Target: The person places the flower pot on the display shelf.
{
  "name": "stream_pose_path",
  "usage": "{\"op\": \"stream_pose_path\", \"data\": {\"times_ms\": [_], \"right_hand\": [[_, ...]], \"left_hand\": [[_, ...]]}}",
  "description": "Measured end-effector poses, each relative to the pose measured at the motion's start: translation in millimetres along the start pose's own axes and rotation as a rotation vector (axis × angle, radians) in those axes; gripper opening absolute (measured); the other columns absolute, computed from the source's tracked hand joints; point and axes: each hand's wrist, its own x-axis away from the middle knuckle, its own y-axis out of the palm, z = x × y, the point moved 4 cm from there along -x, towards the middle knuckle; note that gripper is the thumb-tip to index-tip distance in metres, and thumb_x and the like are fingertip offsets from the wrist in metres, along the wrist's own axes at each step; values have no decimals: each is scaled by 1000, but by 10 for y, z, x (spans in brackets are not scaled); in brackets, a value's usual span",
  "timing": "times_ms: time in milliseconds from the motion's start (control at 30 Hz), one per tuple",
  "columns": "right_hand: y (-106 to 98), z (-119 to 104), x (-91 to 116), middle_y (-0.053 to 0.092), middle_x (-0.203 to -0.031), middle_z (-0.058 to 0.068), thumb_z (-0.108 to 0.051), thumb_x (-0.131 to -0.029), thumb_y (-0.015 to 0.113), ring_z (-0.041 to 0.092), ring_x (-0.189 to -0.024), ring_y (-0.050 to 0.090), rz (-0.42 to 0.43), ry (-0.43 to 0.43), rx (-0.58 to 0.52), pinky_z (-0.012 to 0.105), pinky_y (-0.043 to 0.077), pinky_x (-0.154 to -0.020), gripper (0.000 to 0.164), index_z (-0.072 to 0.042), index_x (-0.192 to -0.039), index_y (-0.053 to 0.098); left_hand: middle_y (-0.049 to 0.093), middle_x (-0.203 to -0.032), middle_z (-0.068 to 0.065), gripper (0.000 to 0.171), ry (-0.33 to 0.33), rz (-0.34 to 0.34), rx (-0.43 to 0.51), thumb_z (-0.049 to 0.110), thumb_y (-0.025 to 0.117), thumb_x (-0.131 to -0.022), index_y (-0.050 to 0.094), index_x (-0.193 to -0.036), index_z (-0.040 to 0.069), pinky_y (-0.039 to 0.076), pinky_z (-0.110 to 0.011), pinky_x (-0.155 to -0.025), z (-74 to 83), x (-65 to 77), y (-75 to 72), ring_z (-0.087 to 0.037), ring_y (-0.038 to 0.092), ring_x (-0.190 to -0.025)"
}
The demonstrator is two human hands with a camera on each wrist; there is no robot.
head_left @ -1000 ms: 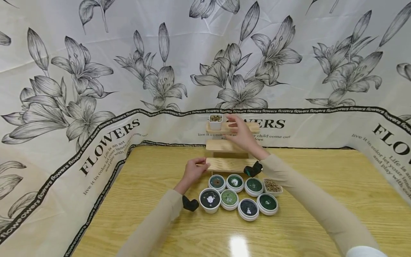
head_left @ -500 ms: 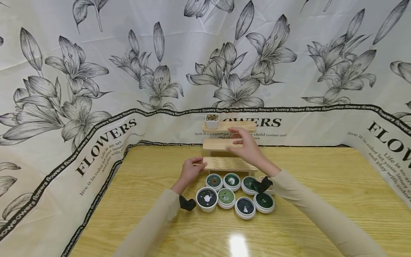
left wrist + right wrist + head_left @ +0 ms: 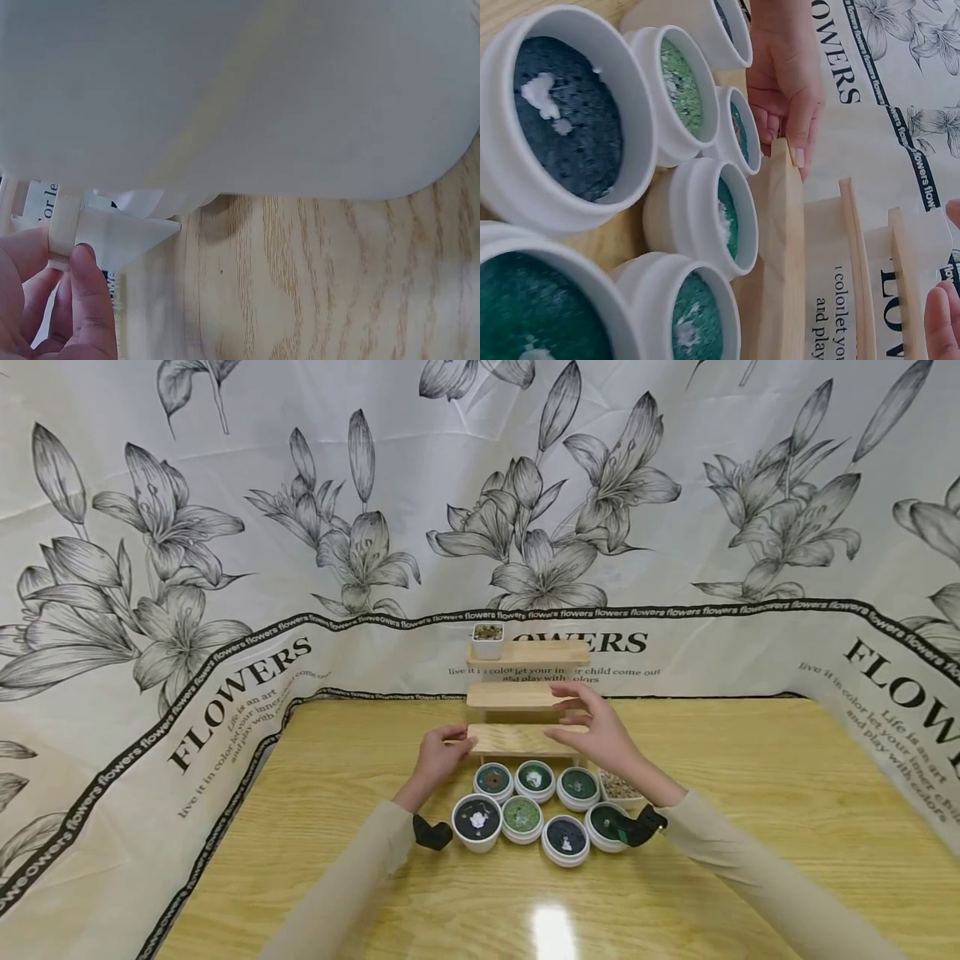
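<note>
A three-tier wooden display stand stands at the back of the table. My left hand pinches the left end of its lowest shelf, thumb above and fingers below, as the left wrist view also shows. My right hand is beside the stand's right end, thumb and fingers spread apart with nothing between them. Its fingertips overlap the middle shelf and its thumb overlaps the lowest one in the head view. On the top shelf's left end sits a small white square pot with brownish-green contents.
In front of the stand are several round white tubs, including a light green one and a taller dark one. A white dish of tan granules stands at their right. Flower-printed cloth hangs behind the table.
My right hand has come down from beside the pot on the top shelf to the lower shelves' right end. My left hand keeps its pinch; the view has shifted slightly.
</note>
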Motion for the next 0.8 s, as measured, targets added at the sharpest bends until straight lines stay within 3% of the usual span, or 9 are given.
{"op": "stream_pose_path", "data": {"times_ms": [233, 433, 467, 667, 800], "right_hand": [[-172, 75, 266, 52, -132, 20, -2, -80, 75, 27, -111, 55, 22, 29, 6, 29, 56, -90, 62, -2, -135, 47], [-323, 151, 450, 54, -130, 18, -1, -80, 75, 24, -109, 57, 46, 15, 53, 19, 55, -86, 60, 1, -134, 47], [-345, 164, 480, 55, -129, 19, -1, -80, 75, 28, -109, 57, 50, 18, 65, 19, 55, -85, 60, 1, -133, 48], [-448, 239, 666, 58, -124, 19, -2, -79, 76, 19, -104, 58, 74, 11, 139, 26, 57, -84, 58, 1, -131, 50], [-523, 323, 808, 59, -122, 18, -3, -77, 78, 15, -104, 56, 84, 11, 184, 25, 56, -85, 59, 0, -129, 52]], "left_hand": [[64, -102, -23, 35, -4, -7, -6, 3, 69, -86, 63, -116, -12, 60, -23, -67, 102, 62, 1, -8, 59, -73], [64, -102, -22, 34, 3, -1, -22, 4, 69, -86, 63, -117, -10, 60, -22, -67, 78, 57, -19, -7, 58, -74], [64, -101, -21, 34, 3, 1, -22, 5, 69, -86, 64, -116, -10, 59, -21, -66, 23, 25, -14, -7, 58, -73], [64, -102, -20, 34, -7, -4, -25, 5, 69, -86, 64, -117, -9, 59, -20, -66, 31, 30, -3, -7, 59, -73], [64, -102, -20, 35, -10, -7, -22, 5, 68, -87, 63, -118, -10, 60, -21, -67, 38, 25, 16, -7, 59, -73]]}}
